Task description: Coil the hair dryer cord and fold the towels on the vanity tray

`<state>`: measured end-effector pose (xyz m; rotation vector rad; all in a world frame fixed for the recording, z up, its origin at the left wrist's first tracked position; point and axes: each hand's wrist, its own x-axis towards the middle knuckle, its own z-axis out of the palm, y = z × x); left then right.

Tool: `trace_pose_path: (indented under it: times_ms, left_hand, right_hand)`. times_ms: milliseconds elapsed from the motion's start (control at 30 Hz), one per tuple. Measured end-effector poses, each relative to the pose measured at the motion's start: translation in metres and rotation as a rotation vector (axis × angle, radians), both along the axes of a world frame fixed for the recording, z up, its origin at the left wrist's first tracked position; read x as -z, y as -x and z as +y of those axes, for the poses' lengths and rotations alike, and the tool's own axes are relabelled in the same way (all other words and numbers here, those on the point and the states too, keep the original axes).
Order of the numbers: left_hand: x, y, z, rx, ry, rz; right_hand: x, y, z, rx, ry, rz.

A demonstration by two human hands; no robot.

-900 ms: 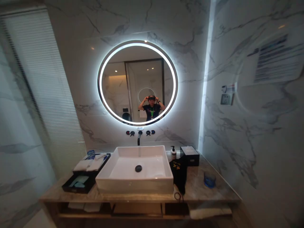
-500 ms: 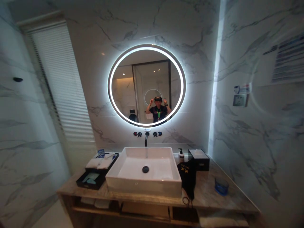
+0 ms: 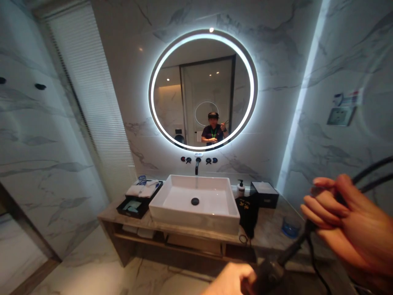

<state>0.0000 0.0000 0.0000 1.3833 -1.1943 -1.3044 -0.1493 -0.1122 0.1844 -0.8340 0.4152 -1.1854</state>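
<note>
We are gripping a black cable in our right hand, its fingers curling round it, and our left hand is holding a dark piece at its lower end; most of the left fingers are lying out of view, so we are judging that grip as closed from little. Cable and piece are hanging in the air, in front of the right part of the stone surface. A thin cord is dangling loose below the right hand, so we are risking a snag on the surface's edge, or a knot if the strands are crossing. By pulling unevenly we may be straining the joint, and swinging slack may be knocking the blue glass. Around us, a black pouch is lying beside the white basin, a pump bottle and tissue box are standing behind it, and our right forearm is blocking the surface's far-right corner.
</note>
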Motion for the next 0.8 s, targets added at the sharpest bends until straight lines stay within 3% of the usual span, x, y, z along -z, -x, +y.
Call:
trace_pose_path:
  times_ms: [100, 233, 333, 367, 400, 500, 533, 600, 667, 800]
  left_hand:
    - [-0.02, -0.013, 0.0, 0.009, 0.103, 0.065]
    - [-0.057, -0.029, -0.02, 0.034, 0.191, 0.209]
    - [-0.051, -0.024, -0.04, 0.263, 0.213, 0.081]
    - [-0.044, -0.02, -0.045, 0.318, 0.233, -0.002]
    - [-0.037, -0.014, -0.049, 0.29, 0.257, -0.09]
    - [-0.029, 0.001, -0.057, -0.083, 0.361, -0.233]
    - [-0.031, 0.005, -0.059, -0.144, 0.407, -0.222]
    - [-0.039, 0.01, -0.063, -0.064, 0.465, -0.164]
    - [-0.045, 0.007, -0.066, 0.05, 0.414, -0.154]
    - [-0.042, -0.029, -0.048, -0.021, 0.212, -0.225]
  right_hand:
    - [-0.008, -0.007, 0.002, -0.139, -0.024, -0.073]
    - [-0.013, -0.034, 0.011, -0.474, -0.006, -0.079]
    - [-0.013, -0.048, 0.014, -0.637, -0.052, -0.054]
    - [-0.014, -0.049, 0.014, -0.653, -0.07, -0.059]
    - [-0.015, -0.048, 0.013, -0.652, -0.085, -0.071]
    - [-0.019, -0.043, 0.011, -0.603, -0.112, -0.108]
    - [-0.02, -0.041, 0.01, -0.591, -0.117, -0.112]
    - [-0.021, -0.039, 0.008, -0.578, -0.138, -0.103]
    - [-0.02, -0.038, 0.004, -0.553, -0.166, -0.07]
    - [-0.014, -0.029, -0.008, -0.436, -0.204, -0.01]
